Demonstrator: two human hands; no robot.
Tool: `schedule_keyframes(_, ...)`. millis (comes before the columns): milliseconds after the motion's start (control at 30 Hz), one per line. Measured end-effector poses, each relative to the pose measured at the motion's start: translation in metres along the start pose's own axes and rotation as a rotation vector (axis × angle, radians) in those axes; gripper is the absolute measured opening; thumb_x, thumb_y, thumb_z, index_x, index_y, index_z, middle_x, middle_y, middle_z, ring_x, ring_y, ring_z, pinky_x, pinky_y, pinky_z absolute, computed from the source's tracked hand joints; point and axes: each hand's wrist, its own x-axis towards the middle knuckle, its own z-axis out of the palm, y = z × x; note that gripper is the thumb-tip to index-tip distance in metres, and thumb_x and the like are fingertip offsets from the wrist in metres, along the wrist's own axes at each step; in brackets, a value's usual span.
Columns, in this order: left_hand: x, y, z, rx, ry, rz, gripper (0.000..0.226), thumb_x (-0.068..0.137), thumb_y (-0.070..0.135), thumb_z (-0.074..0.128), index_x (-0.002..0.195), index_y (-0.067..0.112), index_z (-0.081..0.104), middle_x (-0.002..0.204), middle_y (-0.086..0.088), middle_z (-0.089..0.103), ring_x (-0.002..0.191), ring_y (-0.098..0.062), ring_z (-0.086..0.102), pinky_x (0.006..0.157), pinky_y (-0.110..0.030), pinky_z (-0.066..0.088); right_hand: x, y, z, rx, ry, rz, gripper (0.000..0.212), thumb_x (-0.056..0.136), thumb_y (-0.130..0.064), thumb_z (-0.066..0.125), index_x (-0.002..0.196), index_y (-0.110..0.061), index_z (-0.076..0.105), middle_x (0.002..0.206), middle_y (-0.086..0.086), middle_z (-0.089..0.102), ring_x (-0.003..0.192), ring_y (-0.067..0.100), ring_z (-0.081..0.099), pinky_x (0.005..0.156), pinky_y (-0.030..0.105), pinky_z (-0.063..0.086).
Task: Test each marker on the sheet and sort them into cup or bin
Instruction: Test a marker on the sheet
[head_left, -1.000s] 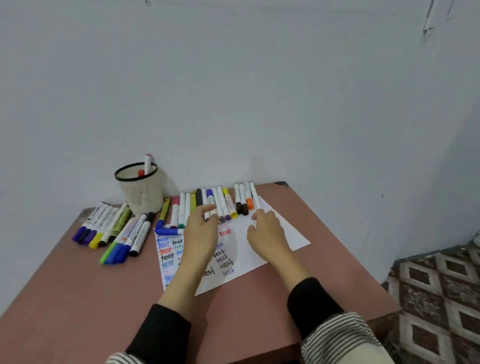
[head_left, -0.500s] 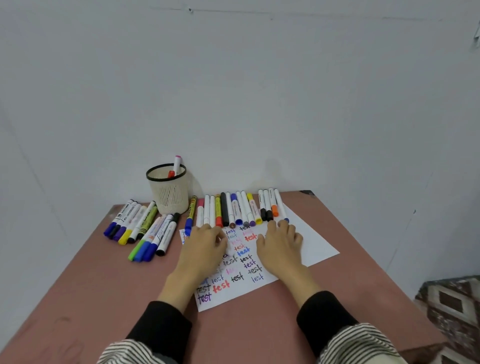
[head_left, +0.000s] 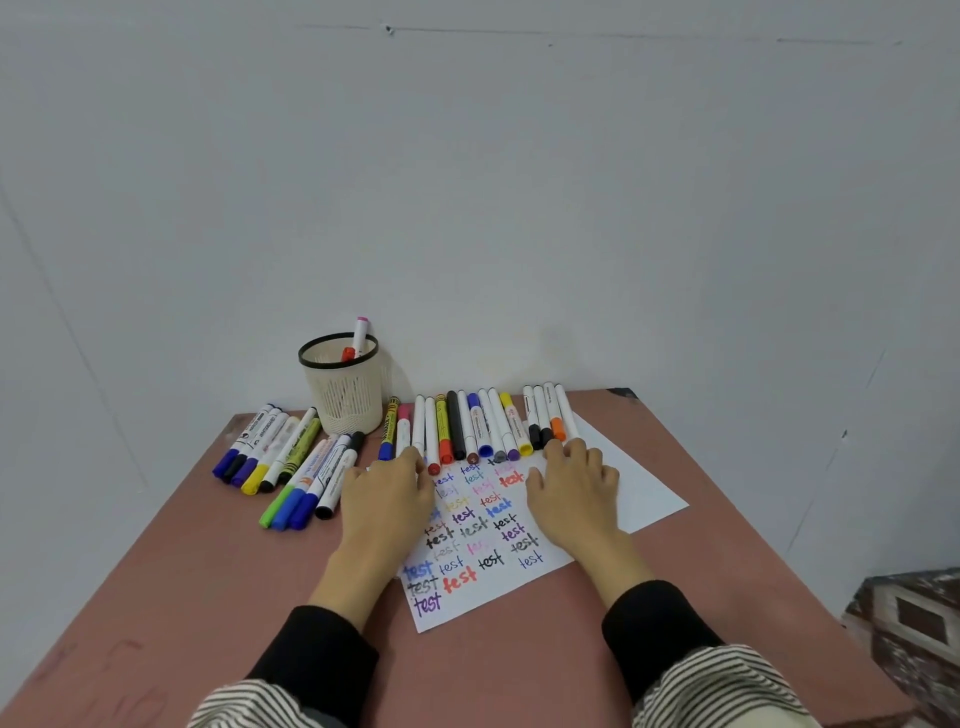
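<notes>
Both hands lie palm-down on the sheet (head_left: 631, 480), fingers straight and loosely spread, neither one holding a marker. The left hand (head_left: 387, 501) covers the sheet's left edge; the right hand (head_left: 574, 493) rests nearer its middle. In the gap between them the paper shows rows of the word "test" written in many colours (blue, red, black, purple, pink, and some faint ones).

Just past the fingertips of both hands a row of markers (head_left: 470, 426) lies side by side along the sheet's far edge, caps toward the hands. The left fingertips reach the cap ends of the white-barrelled ones in that row, though I cannot tell if they touch. The right fingertips sit just short of a separate set of four markers (head_left: 548, 415), with black and orange caps among them.

Outward of the left hand, on the bare table (head_left: 208, 597), lie two more bunches: a near group (head_left: 311, 480) with green, blue and black caps just beside the hand, and a farther group (head_left: 265, 449) with blue, purple and yellow caps.

Beyond the left hand, against the wall, stands the cream mesh cup (head_left: 343, 387) with a black rim, holding two markers upright (one pink-ended, one red-capped).
</notes>
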Motion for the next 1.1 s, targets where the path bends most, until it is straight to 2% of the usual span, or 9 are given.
schedule_keyframes(133, 0.007, -0.003, 0.001, -0.038, 0.045, -0.023, 0.019, 0.100, 0.034, 0.041, 0.104, 0.024, 0.056, 0.068, 0.007, 0.058, 0.063, -0.013, 0.049, 0.091, -0.034, 0.038, 0.006, 0.004, -0.004, 0.055, 0.086, -0.006, 0.028, 0.100, -0.022, 0.037, 0.125, -0.017, 0.050, 0.122, 0.003, 0.052, 0.111, 0.021, 0.045, 0.092, 0.035, 0.036)
schedule_keyframes(233, 0.012, -0.006, 0.004, -0.117, 0.084, -0.007, 0.016, 0.099, 0.034, 0.044, 0.103, 0.026, 0.057, 0.068, 0.007, 0.061, 0.064, -0.012, 0.054, 0.094, -0.038, 0.041, 0.014, 0.013, -0.009, 0.233, 0.211, 0.036, 0.023, 0.098, -0.011, 0.042, 0.117, -0.010, 0.056, 0.112, 0.007, 0.057, 0.105, 0.022, 0.046, 0.086, 0.034, 0.044)
schedule_keyframes(367, 0.023, -0.013, 0.009, -0.217, 0.141, 0.049, 0.013, 0.097, 0.031, 0.049, 0.101, 0.027, 0.061, 0.093, 0.010, 0.061, 0.088, -0.010, 0.053, 0.090, -0.035, 0.040, 0.028, 0.029, -0.010, 0.418, 0.261, 0.203, 0.021, 0.097, -0.008, 0.047, 0.113, -0.005, 0.059, 0.114, 0.011, 0.055, 0.109, 0.024, 0.045, 0.088, 0.032, 0.041)
schedule_keyframes(467, 0.031, -0.018, 0.014, -0.201, 0.151, 0.068, 0.017, 0.098, 0.029, 0.049, 0.106, 0.025, 0.063, 0.105, 0.008, 0.055, 0.102, -0.012, 0.047, 0.092, -0.034, 0.037, 0.037, 0.035, -0.007, 0.404, 0.266, 0.238, 0.022, 0.098, -0.016, 0.050, 0.111, -0.004, 0.061, 0.112, 0.012, 0.059, 0.108, 0.027, 0.048, 0.094, 0.042, 0.044)
schedule_keyframes(633, 0.036, -0.022, 0.017, -0.199, 0.154, 0.074, 0.017, 0.098, 0.028, 0.048, 0.106, 0.024, 0.062, 0.107, 0.008, 0.052, 0.106, -0.012, 0.043, 0.093, -0.034, 0.033, 0.045, 0.032, -0.001, 0.225, 0.151, 0.216, 0.033, 0.099, -0.036, 0.047, 0.108, -0.007, 0.061, 0.111, 0.009, 0.056, 0.110, 0.026, 0.044, 0.096, 0.038, 0.040)
schedule_keyframes(833, 0.036, -0.022, 0.019, -0.197, 0.143, 0.084, 0.017, 0.098, 0.028, 0.047, 0.107, 0.026, 0.061, 0.106, 0.010, 0.051, 0.103, -0.009, 0.041, 0.093, -0.032, 0.032, 0.047, 0.033, 0.002, 0.148, 0.194, 0.245, 0.022, 0.099, -0.021, 0.045, 0.104, -0.002, 0.053, 0.104, 0.013, 0.055, 0.100, 0.028, 0.046, 0.085, 0.037, 0.041)
schedule_keyframes(900, 0.035, -0.021, 0.018, -0.212, 0.156, 0.087, 0.016, 0.098, 0.028, 0.048, 0.106, 0.026, 0.062, 0.105, 0.011, 0.051, 0.103, -0.009, 0.042, 0.092, -0.032, 0.033, 0.047, 0.032, -0.001, 0.294, 0.248, 0.304, 0.017, 0.100, -0.014, 0.043, 0.105, 0.001, 0.048, 0.096, 0.016, 0.056, 0.089, 0.029, 0.052, 0.071, 0.038, 0.046)
schedule_keyframes(967, 0.034, -0.020, 0.017, -0.230, 0.166, 0.092, 0.017, 0.098, 0.027, 0.048, 0.107, 0.026, 0.062, 0.105, 0.011, 0.052, 0.105, -0.009, 0.043, 0.092, -0.032, 0.033, 0.047, 0.030, -0.006, 0.451, 0.286, 0.346, 0.016, 0.102, -0.012, 0.039, 0.107, 0.002, 0.045, 0.088, 0.016, 0.057, 0.074, 0.027, 0.055, 0.057, 0.034, 0.044)
schedule_keyframes(1100, 0.032, -0.020, 0.016, -0.269, 0.171, 0.110, 0.020, 0.099, 0.027, 0.046, 0.112, 0.026, 0.061, 0.108, 0.013, 0.051, 0.109, -0.010, 0.044, 0.096, -0.034, 0.035, 0.047, 0.028, -0.021, 0.782, 0.398, 0.438, 0.013, 0.104, -0.009, 0.033, 0.111, -0.001, 0.041, 0.090, 0.012, 0.052, 0.076, 0.024, 0.054, 0.051, 0.026, 0.036)
